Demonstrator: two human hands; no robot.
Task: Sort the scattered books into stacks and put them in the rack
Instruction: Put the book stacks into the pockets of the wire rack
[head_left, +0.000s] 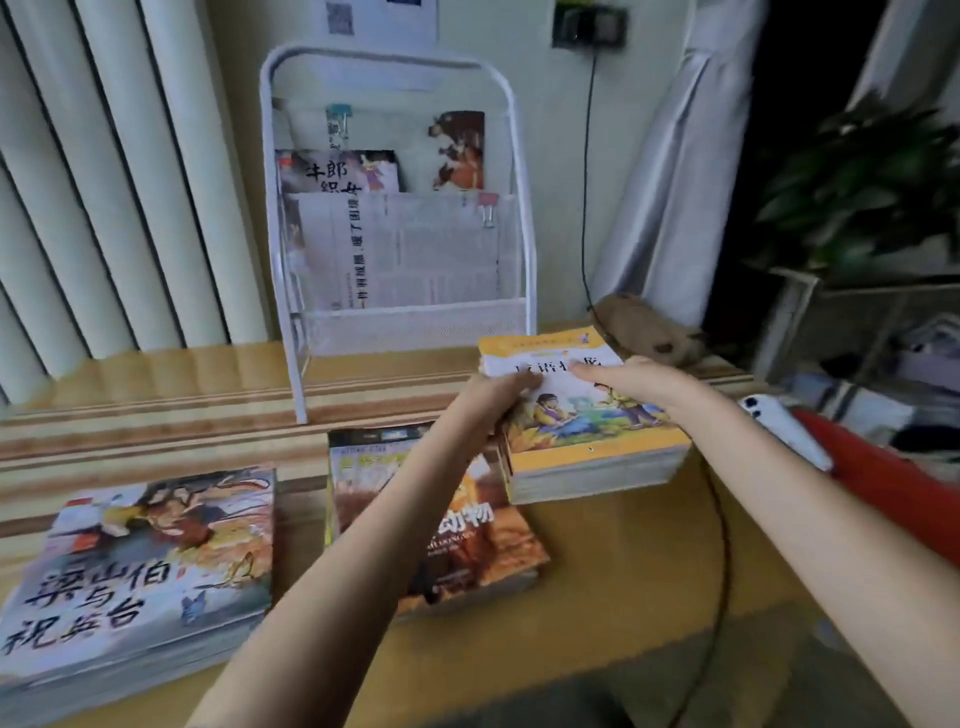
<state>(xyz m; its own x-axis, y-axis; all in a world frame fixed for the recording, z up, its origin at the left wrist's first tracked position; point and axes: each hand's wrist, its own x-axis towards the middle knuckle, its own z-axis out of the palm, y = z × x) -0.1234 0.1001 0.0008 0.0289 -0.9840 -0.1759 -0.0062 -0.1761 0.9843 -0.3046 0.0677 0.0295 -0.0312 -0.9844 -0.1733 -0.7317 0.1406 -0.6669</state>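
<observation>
1. This looked like a room in a home, and a lived-in one: a wooden floor (156, 374) ran up to a pale wall, with a low step or ledge across it.
2. On the left stood the tall white ribs of a radiator (104, 182), a plain household fitting.
3. A white wire rack (395, 322) sat on the ledge, holding picture books and a clipped newspaper.
4. Illustrated children's storybooks (140, 571) lay in stacks on the floor.
5. A wall socket (589, 26) had a black cable (587, 182) hanging from it.
6. To the right were a pale curtain (670, 182), a leafy potted plant (857, 192) and a heap of folded cloth.
</observation>
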